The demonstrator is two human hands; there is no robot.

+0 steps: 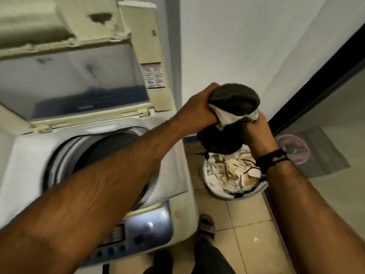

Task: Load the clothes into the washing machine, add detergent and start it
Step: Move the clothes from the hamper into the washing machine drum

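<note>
A top-loading washing machine [175, 155] stands at the left with its lid [79, 86] raised and the drum opening [102, 153] showing dark cloth inside. To its right, above a white laundry basket [213, 186], I hold a bundle of dark clothes with a white piece in it [235, 99]. My left hand [197, 109] grips the bundle from the left. My right hand [256, 131] grips it from the right and below. More light-coloured clothes [233, 173] lie in the basket.
The control panel [138, 232] with knobs and buttons faces me at the machine's front. A white wall rises behind the basket. A grey floor mat [324, 155] lies at the right. My sandalled foot [206, 226] stands on the tiled floor.
</note>
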